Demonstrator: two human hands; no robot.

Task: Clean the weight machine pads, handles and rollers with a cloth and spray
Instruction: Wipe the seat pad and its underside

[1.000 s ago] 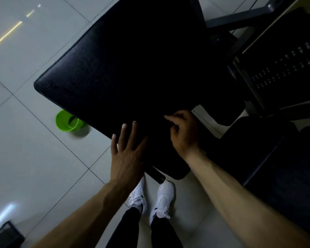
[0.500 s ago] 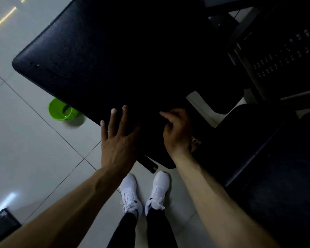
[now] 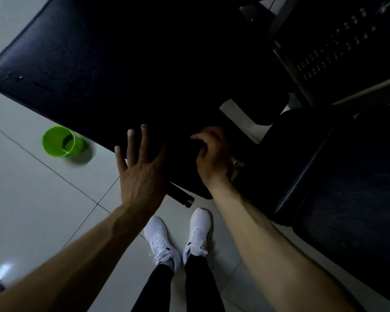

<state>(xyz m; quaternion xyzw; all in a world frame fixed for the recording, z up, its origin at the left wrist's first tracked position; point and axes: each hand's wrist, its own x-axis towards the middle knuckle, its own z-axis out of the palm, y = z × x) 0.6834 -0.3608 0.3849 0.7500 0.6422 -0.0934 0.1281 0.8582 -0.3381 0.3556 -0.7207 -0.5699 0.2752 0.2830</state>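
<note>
The left hand's fingers [image 3: 132, 145] are lying straight and spread apart, with the tips resting on the near edge of the pad [image 3: 122, 64]. The right hand's fingers [image 3: 203, 138] are curling inward over the same edge, further right. The area is too dark to show whether they are pinching a dark cloth or nothing, and no cloth or spray is showing anywhere in view.

The left hand [image 3: 142, 170] is lying flat, half over the pad and half over the floor [image 3: 32, 210]. The right hand [image 3: 212, 154] is hovering just beside a small metal fitting [image 3: 236, 164].

The pad is filling the upper centre of the view as a large black slab with a textured skin. It is likely firm foam under vinyl, fixed to the frame, yielding slightly under pressure and slick when wet. Bracing it at the near edge is advisable.

A tube end [image 3: 181, 198] is protruding beneath the pad. A green bucket [image 3: 62, 141] is standing on the floor to the left, and the weight stack [image 3: 336, 52] is standing to the upper right.

Compared with one second earlier:
- Both hands are keeping the same postures but are sitting higher in the view.
- The pad's left corner is now reaching the frame edge.
- Both shoes [image 3: 160, 239] are showing fully.
</note>
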